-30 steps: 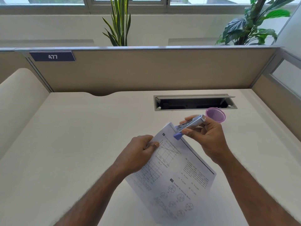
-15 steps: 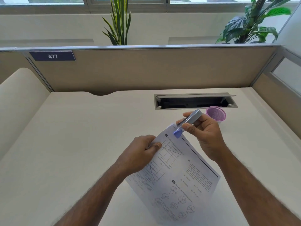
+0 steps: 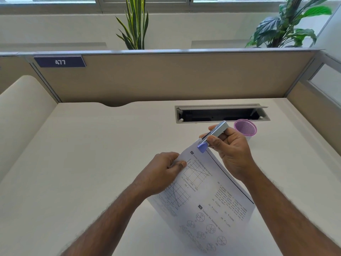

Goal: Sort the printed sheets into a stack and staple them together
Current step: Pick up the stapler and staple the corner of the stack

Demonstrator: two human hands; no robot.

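Stapling step, head view. The left hand (image 3: pixel 162 172) gripped the sheets (image 3: pixel 203 191) at their left edge, fingers (image 3: pixel 181 164) closed on the paper, thumb on the printed face beside a graph. The sheets were held tilted above the tabletop (image 3: pixel 92 154), their top corner raised toward the stapler (image 3: pixel 212 137). The right hand (image 3: pixel 232 150) was wrapped round the stapler, thumb on top and the other fingers beneath; the blue nose sat over the top corner of the sheets. Whether the corner lay fully within the mouth, and whether the stapler had been pressed shut, could not be told.

To do the step well, in judgement: the edges should be squared so every sheet reaches the mouth; the corner should be seated deep enough that the staple lands clear of both margins; the left hand should hold the paper taut and unmoving; the squeeze should be single and firm, since a half press in mid-air may bend the staple legs or miss the rear sheets.

Legible writing: a dark plate (image 3: pixel 60 61) on the partition (image 3: pixel 175 76) read "477". The top sheet carried graphs, circular diagrams and text blocks, too blurred to read. A pink mesh cup (image 3: pixel 245 127) stood behind the right hand, near the open cable tray (image 3: pixel 221 113).
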